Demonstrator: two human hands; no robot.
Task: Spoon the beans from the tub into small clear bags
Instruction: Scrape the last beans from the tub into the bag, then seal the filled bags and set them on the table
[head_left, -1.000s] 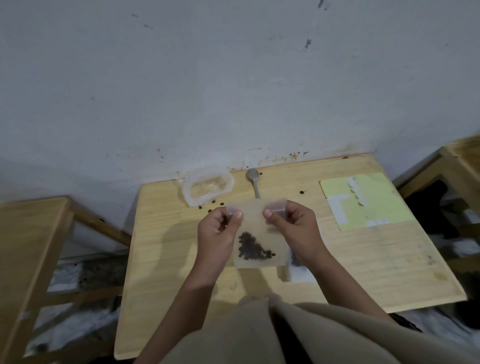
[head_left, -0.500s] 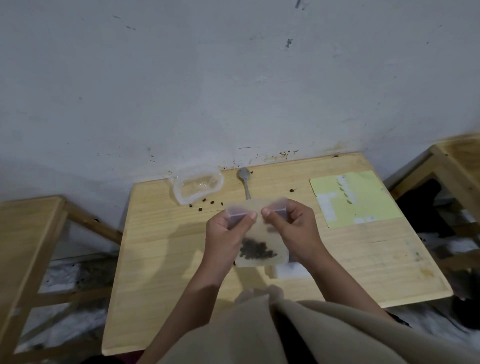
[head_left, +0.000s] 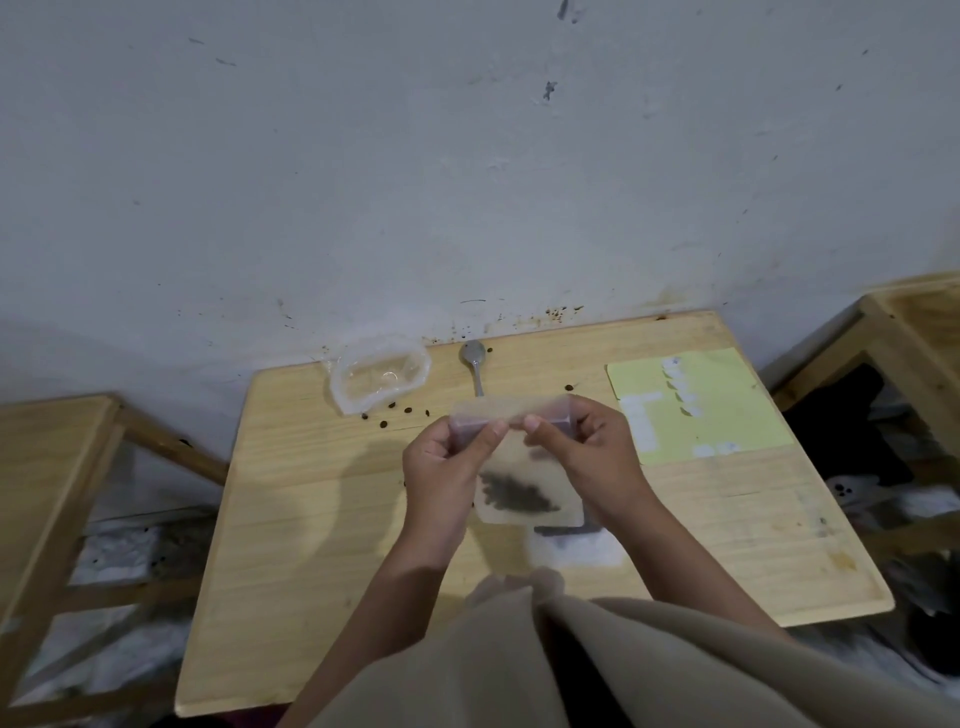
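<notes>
A small clear bag (head_left: 524, 467) with dark beans (head_left: 519, 493) heaped in its bottom hangs above the wooden table (head_left: 311, 509). My left hand (head_left: 447, 467) and my right hand (head_left: 582, 457) pinch its top strip, thumbs nearly touching at the middle. The clear plastic tub (head_left: 376, 379) stands at the table's far left edge and looks empty. A metal spoon (head_left: 474, 364) lies flat beside it, handle toward me and partly hidden by the bag. Several loose beans (head_left: 395, 413) lie scattered near the tub.
A yellow sheet with white stickers (head_left: 727, 405) lies at the table's far right. Another bag (head_left: 582, 545) lies flat under my right wrist. Wooden furniture stands at the left (head_left: 47, 467) and the right (head_left: 914, 332). A grey wall is just behind.
My thumbs have slid along the bag's top strip from its ends toward the middle. The view has shifted slightly.
</notes>
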